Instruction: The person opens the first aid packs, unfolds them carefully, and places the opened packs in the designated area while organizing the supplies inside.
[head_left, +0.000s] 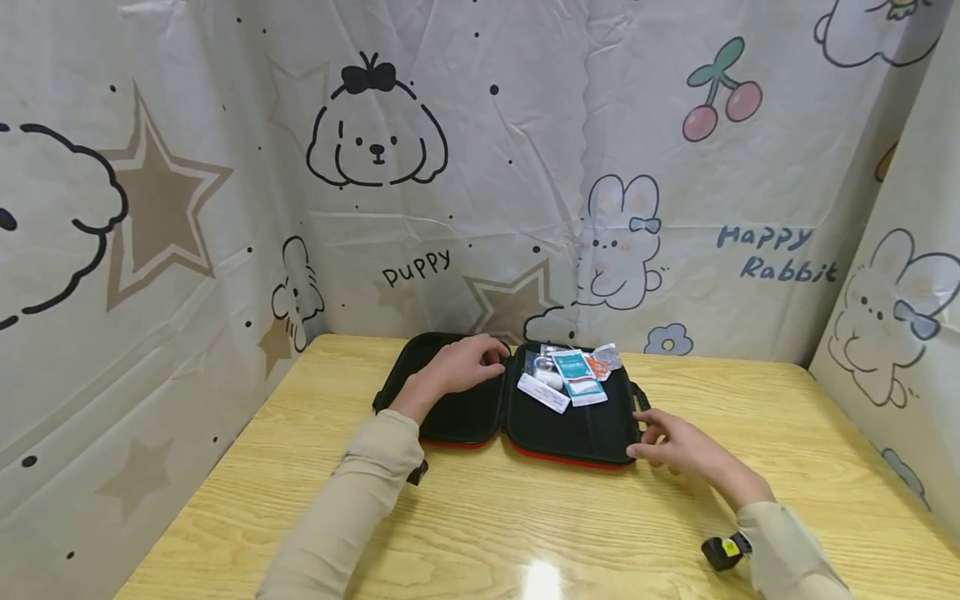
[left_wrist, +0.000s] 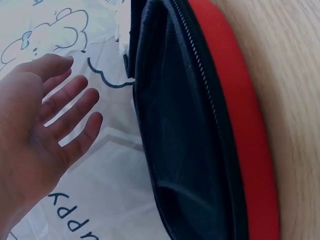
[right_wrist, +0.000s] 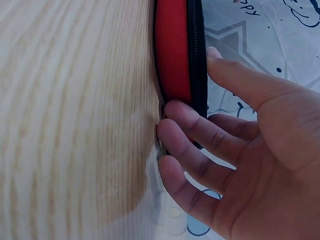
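Note:
A black-lined zippered case (head_left: pixel 573 437) with a red outer shell lies open flat on the table. Its left half (head_left: pixel 465 417) shows a bare black lining. In the right half are a teal-and-white packet (head_left: pixel 576 375), a narrow white packet (head_left: pixel 543 392), a clear bag (head_left: pixel 546 367) with white items and a silver-and-orange packet (head_left: pixel 602 361). My left hand (head_left: pixel 468 364) hovers over the left half near the hinge, fingers loosely bent, holding nothing. At the right edge, my right hand (head_left: pixel 678 442) grips the case, its thumb on the rim and fingers against the red side (right_wrist: pixel 172 55).
The case stands toward the back of the wooden table (head_left: pixel 480 525). A patterned cloth (head_left: pixel 495 167) hangs behind the table and along both sides. A black handle (head_left: pixel 640 400) sticks out from the case's right side, beside my right hand.

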